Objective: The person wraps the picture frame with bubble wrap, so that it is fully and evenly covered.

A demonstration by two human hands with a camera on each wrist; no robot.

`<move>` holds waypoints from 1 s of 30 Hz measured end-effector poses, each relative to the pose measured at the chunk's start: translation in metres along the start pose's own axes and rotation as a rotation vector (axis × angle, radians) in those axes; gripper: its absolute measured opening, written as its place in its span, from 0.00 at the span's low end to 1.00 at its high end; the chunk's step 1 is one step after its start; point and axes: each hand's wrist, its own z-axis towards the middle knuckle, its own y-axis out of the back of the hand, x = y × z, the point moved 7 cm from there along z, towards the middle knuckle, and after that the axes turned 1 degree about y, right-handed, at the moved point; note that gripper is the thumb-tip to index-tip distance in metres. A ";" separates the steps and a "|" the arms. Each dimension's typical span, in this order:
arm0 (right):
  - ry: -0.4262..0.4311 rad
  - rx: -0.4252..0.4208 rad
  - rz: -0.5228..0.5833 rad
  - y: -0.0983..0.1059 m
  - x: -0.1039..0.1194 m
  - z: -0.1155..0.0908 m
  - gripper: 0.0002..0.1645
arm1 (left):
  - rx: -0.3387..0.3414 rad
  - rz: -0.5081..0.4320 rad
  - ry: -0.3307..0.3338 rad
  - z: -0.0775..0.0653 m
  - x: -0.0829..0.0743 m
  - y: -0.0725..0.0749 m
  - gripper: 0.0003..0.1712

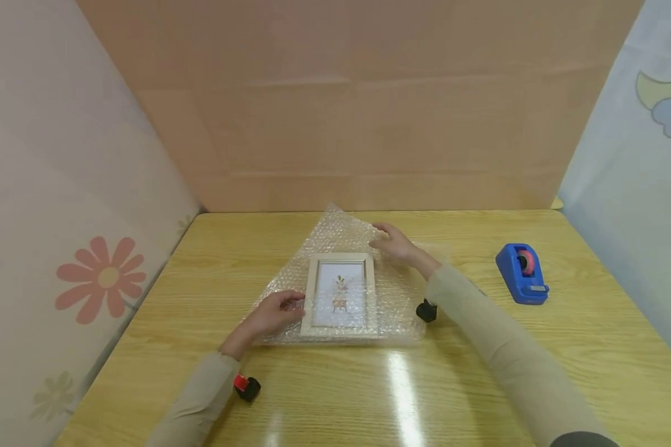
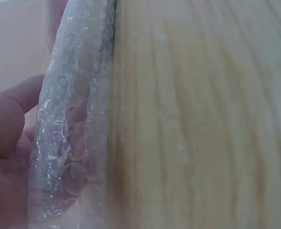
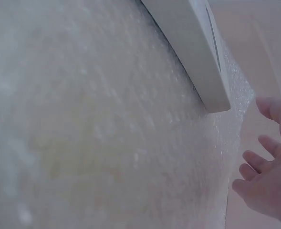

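A pale picture frame [image 1: 371, 292] with a small plant print lies on a sheet of bubble wrap [image 1: 399, 292]. Clear wrap shows over the frame's lower part, and its folded front edge [image 2: 71, 95] fills the left of the left wrist view. My left hand [image 1: 274, 313] holds the frame's left side, thumb and forefinger curled at the edge; in the left wrist view some fingers show through the wrap. At the far right, my right hand [image 1: 396, 244] reaches over the wrap's upper edge with fingers loosely spread. The right wrist view shows these fingers [image 3: 257, 162] beside the wrap's edge, holding nothing.
A blue tape dispenser [image 1: 522, 274] with a pink roll stands at the right of the wooden table [image 1: 201, 279]. Behind the table rises a tan panel [image 1: 346, 124]. Light printed walls flank both sides.
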 end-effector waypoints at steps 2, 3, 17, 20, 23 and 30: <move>-0.013 -0.005 -0.019 0.001 -0.001 0.004 0.36 | -0.005 0.003 -0.002 0.000 0.000 -0.001 0.24; -0.016 -0.010 -0.035 0.001 -0.001 0.006 0.37 | -0.004 -0.004 0.006 0.000 0.001 -0.001 0.24; -0.053 -0.068 -0.079 0.005 -0.014 0.025 0.37 | 0.019 -0.054 0.019 0.002 0.001 -0.002 0.24; -0.045 -0.081 -0.060 0.005 -0.015 0.027 0.35 | 0.027 -0.052 0.005 0.001 0.000 -0.003 0.24; -0.024 -0.115 -0.053 0.007 -0.014 0.027 0.33 | 0.018 -0.031 0.006 0.000 0.000 -0.002 0.24; 0.084 -0.211 -0.076 0.013 0.002 0.023 0.27 | 0.014 -0.025 0.024 0.000 0.001 -0.001 0.24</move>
